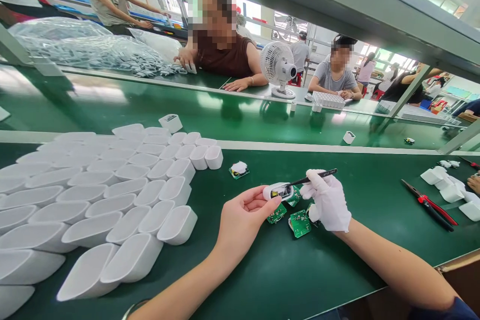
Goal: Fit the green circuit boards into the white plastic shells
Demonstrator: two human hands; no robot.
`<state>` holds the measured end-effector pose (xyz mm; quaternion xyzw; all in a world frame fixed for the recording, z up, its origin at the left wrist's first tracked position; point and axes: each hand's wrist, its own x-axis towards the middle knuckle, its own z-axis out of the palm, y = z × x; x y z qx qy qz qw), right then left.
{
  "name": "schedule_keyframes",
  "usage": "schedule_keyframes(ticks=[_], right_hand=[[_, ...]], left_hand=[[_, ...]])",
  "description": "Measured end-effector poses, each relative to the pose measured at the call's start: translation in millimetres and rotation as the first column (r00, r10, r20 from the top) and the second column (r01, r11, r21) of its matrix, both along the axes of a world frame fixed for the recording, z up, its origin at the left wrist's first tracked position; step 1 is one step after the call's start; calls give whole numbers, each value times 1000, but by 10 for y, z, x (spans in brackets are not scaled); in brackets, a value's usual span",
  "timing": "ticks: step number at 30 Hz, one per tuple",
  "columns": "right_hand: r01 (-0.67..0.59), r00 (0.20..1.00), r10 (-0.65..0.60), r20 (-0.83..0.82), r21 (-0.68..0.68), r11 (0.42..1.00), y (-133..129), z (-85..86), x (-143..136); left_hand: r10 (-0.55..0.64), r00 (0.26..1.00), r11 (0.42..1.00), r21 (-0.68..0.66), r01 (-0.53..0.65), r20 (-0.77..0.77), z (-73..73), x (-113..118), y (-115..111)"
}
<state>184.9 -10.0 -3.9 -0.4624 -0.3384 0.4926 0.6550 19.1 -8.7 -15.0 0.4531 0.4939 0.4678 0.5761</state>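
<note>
My left hand [245, 220], bare, is closed around a small white plastic housing [267, 192]. Its open side faces up and shows a circuit board and parts inside. A white glove covers my right hand [327, 201], which pinches black tweezers [318, 176]. The tweezers' tip reaches into the opening of the housing. Under and beside my hands lie several green circuit boards [300, 223], partly hidden by the fingers. Another board with a white part on top [239, 169] rests on the green table, beyond my left hand.
Many white plastic housings [137, 257] stand in rows on the left. Red-and-black pliers [427, 203] and more white housings [450, 190] lie on the right. Behind the white strip, a green belt carries a housing [348, 137]. Co-workers sit across, near a fan [278, 67]. A metal shelf hangs overhead.
</note>
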Motion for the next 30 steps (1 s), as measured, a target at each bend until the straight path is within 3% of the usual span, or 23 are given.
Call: schedule_keyframes(ticks=[4,11,21,30], right_hand=[[11,1000,-11,2,74,997,-21,64,58],[-107,993,110,-33,66,992,-111,108,-72],[-59,996,61,-59,30,998,-79,69,-111],[7,999,-6,-52,29,1000,-33,-10,-122]], left_hand=[[25,999,1000,0,-25,25,47,-19,10],[38,999,999,9,-38,11,28,-13,-6],[-4,1000,999,52,4,-13,43,1,-31],[36,997,997,72,-31,-73,33,3,-25]])
